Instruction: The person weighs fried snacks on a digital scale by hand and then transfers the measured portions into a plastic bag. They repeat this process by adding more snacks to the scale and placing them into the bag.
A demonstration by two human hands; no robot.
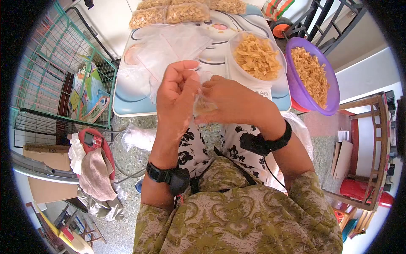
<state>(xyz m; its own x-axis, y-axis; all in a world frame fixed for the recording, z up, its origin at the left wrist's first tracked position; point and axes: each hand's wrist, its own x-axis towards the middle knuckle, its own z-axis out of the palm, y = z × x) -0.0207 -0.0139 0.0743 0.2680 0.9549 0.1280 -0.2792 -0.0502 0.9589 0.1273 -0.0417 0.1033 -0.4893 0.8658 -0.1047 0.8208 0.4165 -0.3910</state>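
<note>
Patterned shirt [237,216] nearest the camera. Blue-and-white surface [132,103] ahead of it. Purple basin [333,84] of dry flakes [311,74] just beside its right edge. Flat clear bags [177,40] spread over the left half, look unfilled; filled bags [188,13] lined up at the far edge. White bowl [231,53] of yellow strips [256,55] sits on a white scale [267,91], right side. Right hand [239,100]: grip closed round a small clear bag [206,104]. Left hand [175,91]: grip pinched on its film up top, contact partly hidden. Bag sits between both hands at the near edge, some yellowish content showing. Reads as working the bag's mouth; opening or sealing, can't tell. Next move likely calls for a steady pinch both sides, film is thin
</note>
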